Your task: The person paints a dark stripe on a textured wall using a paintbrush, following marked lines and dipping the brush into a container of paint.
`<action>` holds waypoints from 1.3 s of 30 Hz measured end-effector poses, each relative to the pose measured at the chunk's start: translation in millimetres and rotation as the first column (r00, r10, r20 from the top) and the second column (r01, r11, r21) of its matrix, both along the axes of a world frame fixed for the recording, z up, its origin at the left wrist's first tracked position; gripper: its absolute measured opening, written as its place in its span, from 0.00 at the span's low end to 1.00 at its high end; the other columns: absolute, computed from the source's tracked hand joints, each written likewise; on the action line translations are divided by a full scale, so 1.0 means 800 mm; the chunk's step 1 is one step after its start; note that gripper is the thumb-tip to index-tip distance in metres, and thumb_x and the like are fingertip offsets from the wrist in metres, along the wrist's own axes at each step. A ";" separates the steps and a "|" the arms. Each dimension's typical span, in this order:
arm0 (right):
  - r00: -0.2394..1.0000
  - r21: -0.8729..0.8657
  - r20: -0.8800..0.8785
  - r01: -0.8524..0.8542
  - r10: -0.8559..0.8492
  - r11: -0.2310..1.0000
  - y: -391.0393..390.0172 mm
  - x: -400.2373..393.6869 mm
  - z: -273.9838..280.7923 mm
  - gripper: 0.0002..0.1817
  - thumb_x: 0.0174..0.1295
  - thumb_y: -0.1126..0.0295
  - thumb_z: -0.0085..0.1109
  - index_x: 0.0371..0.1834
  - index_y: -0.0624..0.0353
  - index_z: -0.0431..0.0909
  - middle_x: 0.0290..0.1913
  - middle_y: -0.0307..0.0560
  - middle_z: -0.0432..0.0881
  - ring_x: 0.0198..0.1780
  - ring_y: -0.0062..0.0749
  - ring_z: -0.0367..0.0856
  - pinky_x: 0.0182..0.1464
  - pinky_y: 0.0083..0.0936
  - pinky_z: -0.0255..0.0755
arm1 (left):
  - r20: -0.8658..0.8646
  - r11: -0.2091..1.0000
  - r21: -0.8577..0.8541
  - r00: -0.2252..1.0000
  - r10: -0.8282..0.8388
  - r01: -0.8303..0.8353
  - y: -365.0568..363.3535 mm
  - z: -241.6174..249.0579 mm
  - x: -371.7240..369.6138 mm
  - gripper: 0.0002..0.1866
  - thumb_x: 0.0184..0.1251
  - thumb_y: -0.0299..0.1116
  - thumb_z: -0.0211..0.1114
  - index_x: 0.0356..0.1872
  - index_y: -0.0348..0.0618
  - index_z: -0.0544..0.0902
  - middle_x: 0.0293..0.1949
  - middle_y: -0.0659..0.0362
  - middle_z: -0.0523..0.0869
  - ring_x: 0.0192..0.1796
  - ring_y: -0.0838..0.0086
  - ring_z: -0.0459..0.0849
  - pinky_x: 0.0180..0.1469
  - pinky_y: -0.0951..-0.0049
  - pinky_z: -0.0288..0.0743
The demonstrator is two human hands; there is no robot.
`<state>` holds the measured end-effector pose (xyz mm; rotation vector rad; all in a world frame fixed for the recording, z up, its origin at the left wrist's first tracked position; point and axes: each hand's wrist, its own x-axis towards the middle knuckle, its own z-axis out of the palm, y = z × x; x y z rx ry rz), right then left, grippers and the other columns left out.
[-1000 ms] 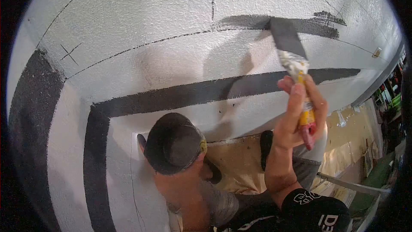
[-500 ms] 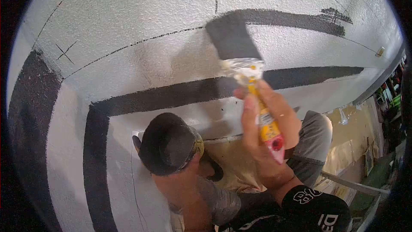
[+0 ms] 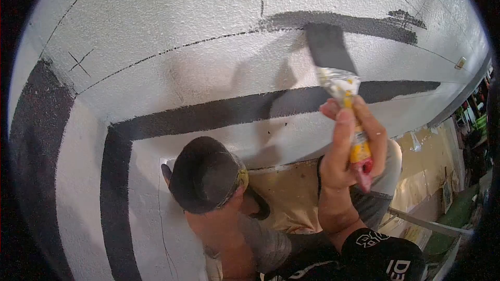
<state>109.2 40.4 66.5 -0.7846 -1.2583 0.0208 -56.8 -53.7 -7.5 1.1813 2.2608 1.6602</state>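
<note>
My right hand [image 3: 351,145] is closed round the yellow and red handle of a paintbrush [image 3: 338,80]. Dark grey paint coats its wide bristles, whose tip lies on the upper dark stripe [image 3: 359,24] of the white wall [image 3: 208,67]. Lower left, my left hand [image 3: 229,211] holds a round paint container [image 3: 203,174], dark inside, tilted with its opening toward the camera. Most of those fingers are behind the container or at its side.
A second dark stripe [image 3: 208,114] crosses the wall below and turns down at the left. Thin drawn lines and crosses mark the wall. My bent knees are below. A brownish sheet [image 3: 286,192] covers the floor; a metal bar [image 3: 427,222] stands at lower right.
My right hand and the brush have moved right along the upper stripe, uncovering fresh grey paint at its left end. The left hand and container have hardly moved.
</note>
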 end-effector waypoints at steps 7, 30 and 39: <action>0.968 -0.037 0.219 -0.118 0.123 0.992 -0.003 -0.029 0.005 0.14 0.65 0.81 0.54 0.53 0.72 0.71 0.46 0.67 0.81 0.43 0.44 0.87 0.47 0.33 0.83 | -0.058 0.998 0.067 0.998 -0.014 0.018 0.007 -0.021 -0.006 0.58 0.38 0.49 0.83 0.69 0.38 0.57 0.61 0.46 0.73 0.61 0.54 0.77 0.66 0.61 0.71; 0.982 0.048 0.190 -0.008 -0.001 0.999 0.009 -0.029 0.004 0.13 0.65 0.79 0.57 0.50 0.74 0.72 0.40 0.65 0.84 0.37 0.40 0.88 0.40 0.30 0.83 | 0.108 0.999 0.030 0.994 0.008 -0.012 0.002 -0.006 0.000 0.55 0.37 0.45 0.84 0.67 0.37 0.61 0.61 0.47 0.74 0.59 0.57 0.78 0.64 0.62 0.74; 0.952 0.193 0.306 -0.072 0.010 0.979 0.017 -0.017 0.019 0.20 0.46 0.81 0.69 0.47 0.65 0.83 0.28 0.51 0.84 0.24 0.35 0.84 0.28 0.22 0.77 | 0.056 0.997 0.013 0.996 0.070 -0.071 0.006 -0.009 0.002 0.52 0.40 0.37 0.83 0.68 0.37 0.61 0.60 0.47 0.75 0.60 0.59 0.78 0.64 0.63 0.74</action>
